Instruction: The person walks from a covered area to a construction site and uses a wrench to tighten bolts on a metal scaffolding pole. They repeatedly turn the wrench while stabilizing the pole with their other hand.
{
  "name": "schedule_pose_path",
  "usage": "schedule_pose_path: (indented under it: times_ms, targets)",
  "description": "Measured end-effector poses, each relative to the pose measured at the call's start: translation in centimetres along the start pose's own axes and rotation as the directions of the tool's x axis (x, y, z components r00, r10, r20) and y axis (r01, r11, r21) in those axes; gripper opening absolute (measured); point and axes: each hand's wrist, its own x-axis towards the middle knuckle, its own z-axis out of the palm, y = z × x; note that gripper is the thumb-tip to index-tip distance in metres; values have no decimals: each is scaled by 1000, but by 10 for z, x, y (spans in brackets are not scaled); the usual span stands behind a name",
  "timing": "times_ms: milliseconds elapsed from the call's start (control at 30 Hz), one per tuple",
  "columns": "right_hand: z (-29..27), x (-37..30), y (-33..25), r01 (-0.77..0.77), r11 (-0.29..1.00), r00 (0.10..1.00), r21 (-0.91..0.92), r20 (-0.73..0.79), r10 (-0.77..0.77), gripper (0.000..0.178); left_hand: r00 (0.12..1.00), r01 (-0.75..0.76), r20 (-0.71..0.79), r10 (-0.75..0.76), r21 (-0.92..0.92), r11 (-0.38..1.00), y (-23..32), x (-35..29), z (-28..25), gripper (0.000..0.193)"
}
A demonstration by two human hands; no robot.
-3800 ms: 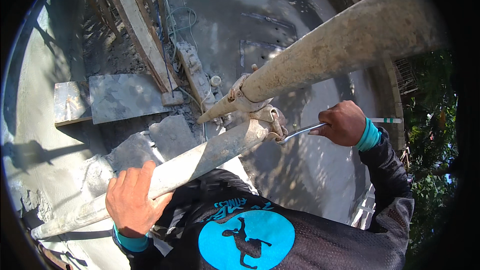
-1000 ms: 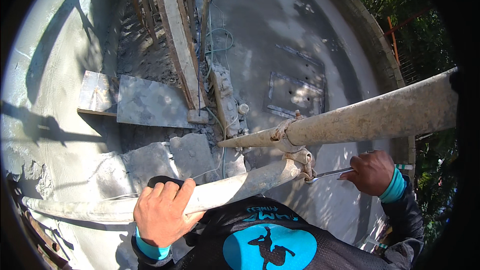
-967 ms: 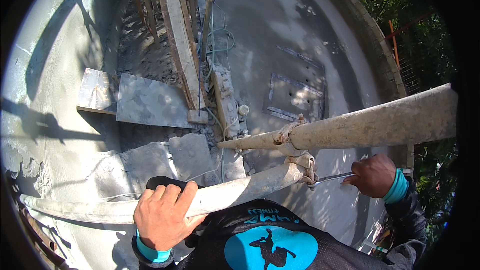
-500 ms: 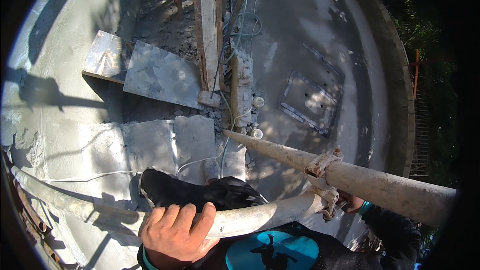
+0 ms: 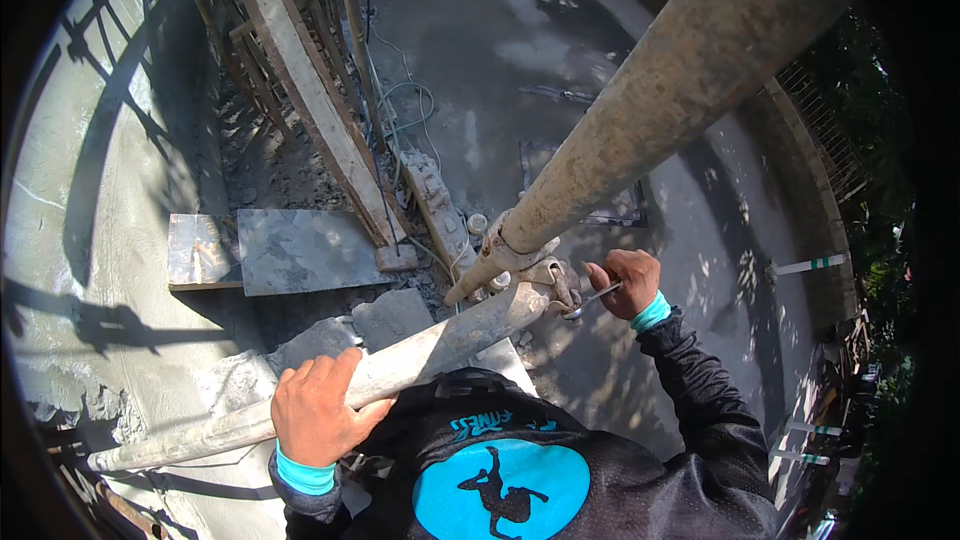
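Observation:
My left hand [image 5: 325, 405] is wrapped over a pale, plaster-stained scaffold pipe [image 5: 440, 352] that crosses in front of my body. The pipe's right end meets a rusty swivel coupler [image 5: 550, 278]. That coupler joins it to a thicker, longer scaffold pipe [image 5: 650, 90] slanting up to the upper right. My right hand [image 5: 630, 283] is closed round the handle of a thin metal wrench [image 5: 602, 293], whose head sits at the coupler's bolt. The head is small and partly hidden by the coupler.
Below lie grey formwork boards [image 5: 310, 250] beside broken concrete steps. A long timber post [image 5: 310, 90] stands past them, next to a rubble-topped low wall [image 5: 435, 205] with a pale hose [image 5: 415, 110]. A curved wall [image 5: 805, 140] bounds the concrete floor at right.
The view has swung, and the thicker pipe now points up right. My right hand, largely hidden behind the coupler before, shows plainly with the wrench. My left hand still holds the pipe.

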Motion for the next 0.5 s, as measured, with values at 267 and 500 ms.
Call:
schedule_pose_path:
  times_ms: [267, 500]
  targets:
    - [-4, -3, -13, -45, 999, 981, -31, -191, 38, 41, 1000, -26, -18, 26, -11, 1000, 2, -1, 5, 62]
    - [2, -6, 3, 44, 998, 998, 34, -44, -42, 44, 999, 37, -22, -38, -17, 999, 11, 2, 8, 53]
